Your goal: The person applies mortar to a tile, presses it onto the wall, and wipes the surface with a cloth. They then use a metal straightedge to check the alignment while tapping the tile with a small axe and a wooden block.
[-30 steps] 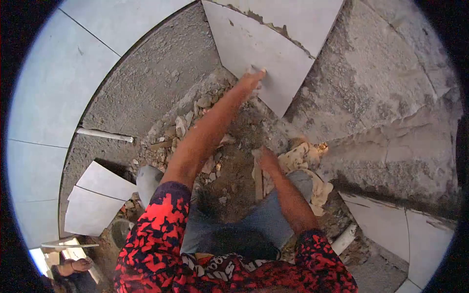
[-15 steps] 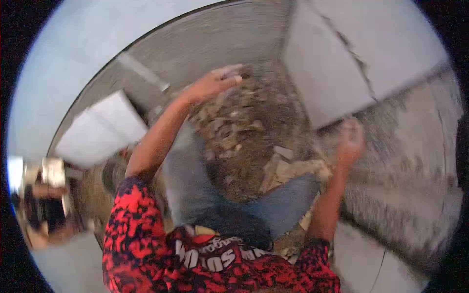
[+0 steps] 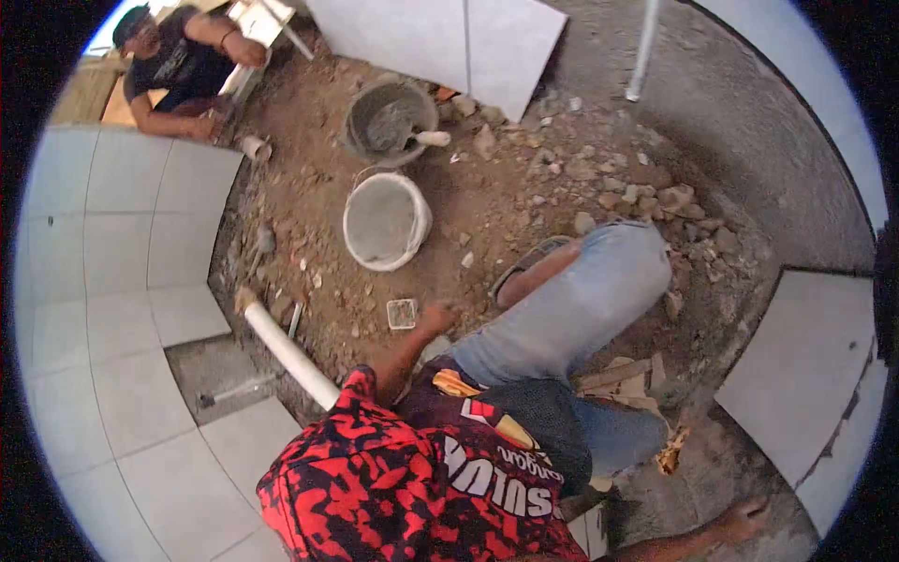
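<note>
My left hand [image 3: 435, 318] is low over the dirt, just right of a small square white container [image 3: 403, 314] with small bits inside. Its fingers are blurred but look stretched out, and nothing shows in them. At the lower right my right hand [image 3: 744, 517] is out to the side near the dusty floor, its fingers apart and no object visible in it. Farther forward stands a white bucket [image 3: 348, 234] with smooth grey contents. Beyond it, a dark tub [image 3: 351, 140] holds grey mix and a tool with a pale handle [image 3: 433, 139].
White pipe [image 3: 290, 356] lies by the tiled wall [image 3: 117, 253] at left. Another person [image 3: 183, 70] leans in at upper left. Rubble [image 3: 665, 199] spreads beyond my knee. Large white tiles [image 3: 435, 37] lean at the back, and another panel [image 3: 805, 356] stands at right.
My view has swung left, bringing the bucket, tub and tiled wall into sight. My left hand has gone from raised to low by the small container; my right hand is lower, out to the side.
</note>
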Motion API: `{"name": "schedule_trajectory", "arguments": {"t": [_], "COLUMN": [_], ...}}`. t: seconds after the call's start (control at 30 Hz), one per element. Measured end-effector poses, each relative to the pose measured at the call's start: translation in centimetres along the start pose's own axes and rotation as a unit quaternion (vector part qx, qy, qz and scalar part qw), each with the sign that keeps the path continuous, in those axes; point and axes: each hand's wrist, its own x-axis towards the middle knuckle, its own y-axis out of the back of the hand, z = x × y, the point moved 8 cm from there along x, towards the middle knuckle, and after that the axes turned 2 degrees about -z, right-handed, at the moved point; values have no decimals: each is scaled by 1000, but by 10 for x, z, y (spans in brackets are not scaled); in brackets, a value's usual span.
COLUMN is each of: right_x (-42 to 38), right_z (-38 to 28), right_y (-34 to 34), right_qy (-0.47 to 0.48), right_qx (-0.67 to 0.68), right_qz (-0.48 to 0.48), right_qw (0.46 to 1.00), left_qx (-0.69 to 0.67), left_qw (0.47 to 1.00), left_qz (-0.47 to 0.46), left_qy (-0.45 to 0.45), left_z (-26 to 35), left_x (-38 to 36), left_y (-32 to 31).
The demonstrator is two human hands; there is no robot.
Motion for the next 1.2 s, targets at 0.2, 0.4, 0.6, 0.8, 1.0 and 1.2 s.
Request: {"name": "schedule_trajectory", "arguments": {"t": [0.2,0.4,0.6,0.8,1.0,1.2], "right_x": [4,5,5,-6,-10,-13], "right_z": [-5,-3,0,13,-25,-20], "right_y": [8,12,13,3,34,25], "right_qy": [15,8,-4,-6,21,50], "right_qx": [17,23,31,61,60,51], "right_qz": [24,30,28,-72,11,36], "right_qw": [999,999,999,996,998,997], "left_qx": [224,-101,156,68,-70,-104], "left_qw": [970,987,975,992,993,989], "left_qz": [-62,125,77,74,31,7], "left_qy": [-67,-14,140,72,90,108], "left_z": [-167,-122,-234,-231,-225,-220], "left_x": [21,30,36,22,50,50], "left_y": [-131,-42,-80,-40,-33,-36]}}
